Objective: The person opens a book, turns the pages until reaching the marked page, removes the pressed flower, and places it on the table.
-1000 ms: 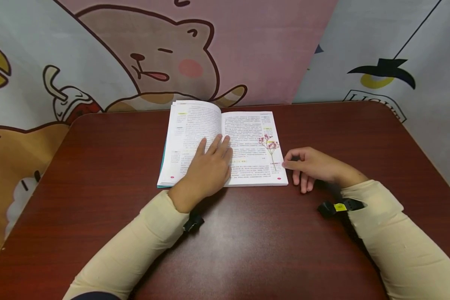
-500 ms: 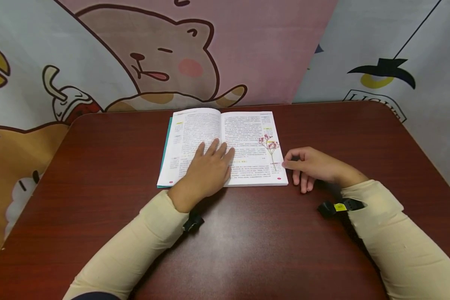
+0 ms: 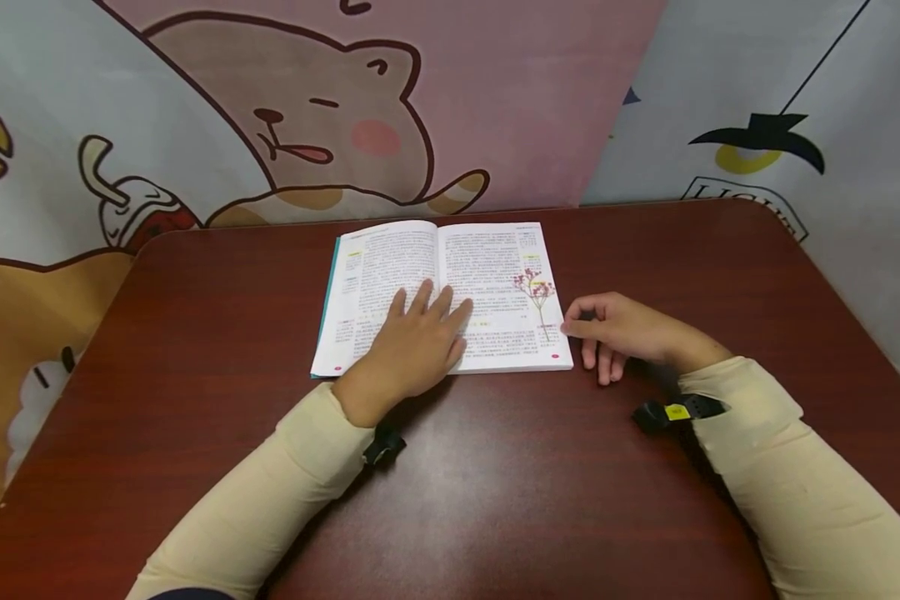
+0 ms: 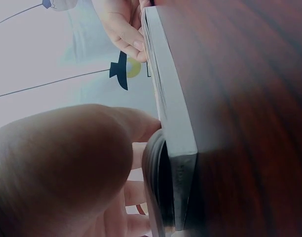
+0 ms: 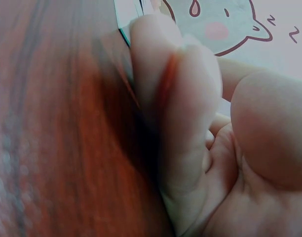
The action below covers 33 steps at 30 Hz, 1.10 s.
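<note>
An open book (image 3: 487, 275) with a teal cover edge lies near the middle of the table, with printed text on both pages. A red flower sprig (image 3: 536, 292) shows on its right page; I cannot tell whether it is printed or real. My left hand (image 3: 412, 337) rests across the lower inner part of the left page and the spine, fingers straight and spread. The left wrist view shows the pages (image 4: 153, 168) curving up under this hand. At the book's right edge, my right hand (image 3: 618, 329) pinches the edge between thumb and index finger, its other fingers hanging loosely.
The dark red-brown wooden table (image 3: 450, 483) carries the book close to its far edge. Behind it stands a wall covering (image 3: 525, 100) with cartoon animals. Black straps with small devices (image 3: 656, 415) sit on both wrists.
The raised left pages have sunk flatter, and their top edge has dropped. My left fingers have spread and slid slightly down the page. The right hand keeps its place; the whole view shifts slightly.
</note>
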Each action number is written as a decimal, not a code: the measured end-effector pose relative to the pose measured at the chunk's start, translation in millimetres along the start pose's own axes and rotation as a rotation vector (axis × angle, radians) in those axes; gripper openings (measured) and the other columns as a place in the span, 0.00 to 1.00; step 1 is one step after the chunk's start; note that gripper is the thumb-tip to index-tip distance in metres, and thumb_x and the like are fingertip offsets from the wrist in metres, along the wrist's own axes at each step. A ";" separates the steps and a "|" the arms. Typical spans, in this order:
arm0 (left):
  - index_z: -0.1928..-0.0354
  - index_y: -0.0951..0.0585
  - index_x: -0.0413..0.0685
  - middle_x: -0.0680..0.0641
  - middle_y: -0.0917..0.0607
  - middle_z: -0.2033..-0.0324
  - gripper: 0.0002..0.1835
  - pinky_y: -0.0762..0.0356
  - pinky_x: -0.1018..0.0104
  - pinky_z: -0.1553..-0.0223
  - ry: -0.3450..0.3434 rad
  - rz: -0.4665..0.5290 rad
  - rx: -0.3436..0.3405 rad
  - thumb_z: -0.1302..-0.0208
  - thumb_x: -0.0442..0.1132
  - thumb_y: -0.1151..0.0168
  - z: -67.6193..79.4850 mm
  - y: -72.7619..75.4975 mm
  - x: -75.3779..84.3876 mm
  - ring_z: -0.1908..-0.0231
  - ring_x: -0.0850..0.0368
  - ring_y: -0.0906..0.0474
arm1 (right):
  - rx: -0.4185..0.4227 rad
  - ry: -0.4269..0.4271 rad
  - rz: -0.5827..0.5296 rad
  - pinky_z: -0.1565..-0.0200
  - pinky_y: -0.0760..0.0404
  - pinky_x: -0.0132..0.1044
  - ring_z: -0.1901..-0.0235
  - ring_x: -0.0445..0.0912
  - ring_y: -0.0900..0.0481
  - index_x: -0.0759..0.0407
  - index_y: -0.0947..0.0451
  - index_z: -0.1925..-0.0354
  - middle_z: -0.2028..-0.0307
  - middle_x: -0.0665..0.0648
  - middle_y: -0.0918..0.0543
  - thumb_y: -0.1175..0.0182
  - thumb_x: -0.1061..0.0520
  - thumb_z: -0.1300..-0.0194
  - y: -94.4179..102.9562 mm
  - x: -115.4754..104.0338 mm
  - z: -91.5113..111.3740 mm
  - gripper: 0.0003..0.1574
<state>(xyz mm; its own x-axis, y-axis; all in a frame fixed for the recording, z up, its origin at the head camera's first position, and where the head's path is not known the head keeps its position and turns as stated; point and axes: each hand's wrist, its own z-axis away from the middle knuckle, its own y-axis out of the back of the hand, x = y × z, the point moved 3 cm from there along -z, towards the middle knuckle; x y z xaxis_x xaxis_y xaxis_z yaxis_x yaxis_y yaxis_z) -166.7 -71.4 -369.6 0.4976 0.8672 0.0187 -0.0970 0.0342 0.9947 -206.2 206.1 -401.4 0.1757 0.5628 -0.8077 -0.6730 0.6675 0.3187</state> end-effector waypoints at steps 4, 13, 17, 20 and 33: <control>0.24 0.38 0.54 0.41 0.36 0.25 0.29 0.47 0.35 0.28 -0.007 0.007 -0.003 0.23 0.51 0.55 -0.1 -0.1 -0.3 0.24 0.38 0.47 | -0.001 -0.014 -0.001 0.82 0.18 0.44 0.86 0.50 0.18 0.63 0.30 0.51 0.79 0.59 0.19 0.46 0.46 0.25 -0.6 -0.6 0.8 0.20; 0.23 0.38 0.54 0.41 0.37 0.25 0.29 0.48 0.35 0.28 -0.001 0.016 -0.003 0.23 0.51 0.55 0.9 0.9 -1.4 0.23 0.38 0.47 | 0.000 -0.007 0.001 0.81 0.18 0.44 0.86 0.50 0.18 0.63 0.30 0.50 0.79 0.59 0.19 0.45 0.45 0.25 0.1 -2.9 1.1 0.22; 0.24 0.38 0.54 0.41 0.37 0.25 0.29 0.48 0.35 0.28 -0.001 0.019 0.000 0.23 0.51 0.55 1.6 1.3 -0.5 0.23 0.38 0.47 | -0.005 -0.006 -0.003 0.81 0.18 0.45 0.86 0.51 0.18 0.63 0.30 0.50 0.79 0.60 0.19 0.44 0.45 0.26 1.2 -2.5 1.8 0.23; 0.24 0.37 0.53 0.40 0.36 0.25 0.29 0.47 0.35 0.28 -0.003 0.025 0.004 0.23 0.51 0.55 1.5 1.2 0.8 0.24 0.38 0.47 | -0.010 -0.010 -0.010 0.81 0.18 0.45 0.86 0.51 0.18 0.64 0.30 0.50 0.79 0.60 0.19 0.43 0.45 0.26 1.3 -1.6 2.7 0.23; 0.24 0.37 0.53 0.41 0.36 0.25 0.29 0.47 0.35 0.28 0.000 0.004 0.005 0.23 0.51 0.55 0.5 0.5 0.1 0.24 0.38 0.47 | 0.071 -0.004 -0.075 0.76 0.15 0.47 0.83 0.51 0.17 0.67 0.29 0.48 0.77 0.59 0.20 0.45 0.48 0.25 6.7 -5.4 -1.9 0.22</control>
<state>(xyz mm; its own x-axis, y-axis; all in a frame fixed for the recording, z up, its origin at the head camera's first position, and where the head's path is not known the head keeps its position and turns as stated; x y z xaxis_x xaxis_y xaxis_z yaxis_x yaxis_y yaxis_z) -166.3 -71.6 -369.0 0.4970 0.8675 0.0229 -0.0951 0.0282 0.9951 -213.0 206.6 -395.8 0.2268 0.5122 -0.8284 -0.6050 0.7407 0.2923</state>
